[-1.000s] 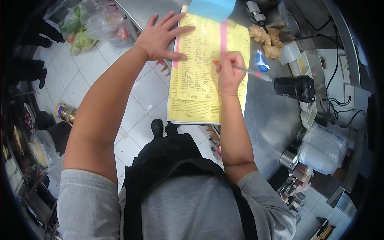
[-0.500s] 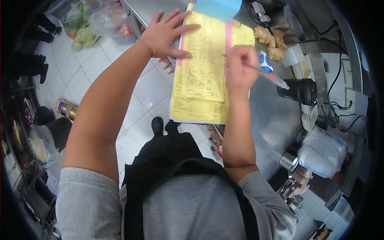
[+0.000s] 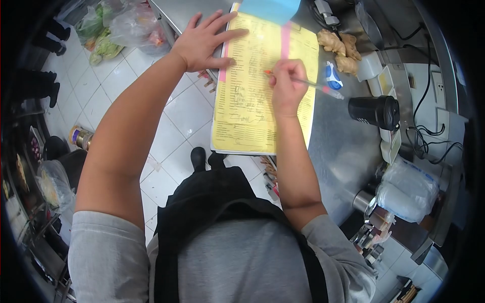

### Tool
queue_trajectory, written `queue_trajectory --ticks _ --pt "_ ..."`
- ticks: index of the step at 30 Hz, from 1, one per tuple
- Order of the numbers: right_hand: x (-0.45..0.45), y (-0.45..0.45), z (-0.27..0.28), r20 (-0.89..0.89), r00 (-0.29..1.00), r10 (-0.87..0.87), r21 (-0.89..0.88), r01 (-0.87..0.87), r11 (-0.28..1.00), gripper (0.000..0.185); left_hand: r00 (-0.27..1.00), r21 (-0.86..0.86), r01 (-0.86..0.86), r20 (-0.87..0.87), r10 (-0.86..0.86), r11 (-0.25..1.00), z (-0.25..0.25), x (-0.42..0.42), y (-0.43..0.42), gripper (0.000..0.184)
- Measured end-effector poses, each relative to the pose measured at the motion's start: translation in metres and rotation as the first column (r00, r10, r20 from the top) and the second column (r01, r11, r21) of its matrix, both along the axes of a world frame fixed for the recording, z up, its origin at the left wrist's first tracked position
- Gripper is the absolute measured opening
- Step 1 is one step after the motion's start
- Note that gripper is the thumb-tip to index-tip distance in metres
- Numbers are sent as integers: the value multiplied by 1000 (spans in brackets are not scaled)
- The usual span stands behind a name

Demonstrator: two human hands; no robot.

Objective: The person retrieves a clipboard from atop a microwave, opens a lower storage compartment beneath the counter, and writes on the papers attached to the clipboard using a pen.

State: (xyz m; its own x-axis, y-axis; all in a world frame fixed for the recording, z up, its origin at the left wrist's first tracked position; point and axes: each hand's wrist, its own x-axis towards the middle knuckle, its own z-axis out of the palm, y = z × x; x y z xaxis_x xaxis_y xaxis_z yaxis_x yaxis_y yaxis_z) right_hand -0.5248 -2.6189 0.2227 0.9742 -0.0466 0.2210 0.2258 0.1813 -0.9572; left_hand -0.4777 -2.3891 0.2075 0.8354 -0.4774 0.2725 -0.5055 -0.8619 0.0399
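A stack of yellow printed forms (image 3: 247,139) with pink strips and handwriting lies on the metal counter, reaching past its near edge. My left hand (image 3: 204,44) rests at the upper left edge of the stack, fingers spread. Over the middle of the page, my right hand (image 3: 290,88) grips a clear pen (image 3: 319,88) with an orange tip. That tip points left at the written columns; whether it touches the paper I cannot tell. A blue sheet (image 3: 270,9) covers the top of the forms.
Right of the forms are ginger pieces (image 3: 332,41), a blue-and-white item (image 3: 333,76) and a black tumbler (image 3: 374,112) on the counter (image 3: 336,146). Bagged vegetables (image 3: 106,45) sit on the tiled floor at upper left. Another person's dark shoes (image 3: 53,93) show at far left.
My right hand has moved left and slightly down across the page with the pen. The narrower sheet's lower edge, distinct before, no longer stands out. My left hand stays at the edge.
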Motion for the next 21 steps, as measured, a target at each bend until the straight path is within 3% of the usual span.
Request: queue_trajectory --ticks 17,21 --pt "3 0 -11 97 995 5 -210 16 978 12 999 23 -17 29 17 1000 -1 -1 -1 67" --pt "3 3 -8 73 997 -4 -171 17 985 12 1000 40 -19 26 18 999 -1 -1 -1 67"
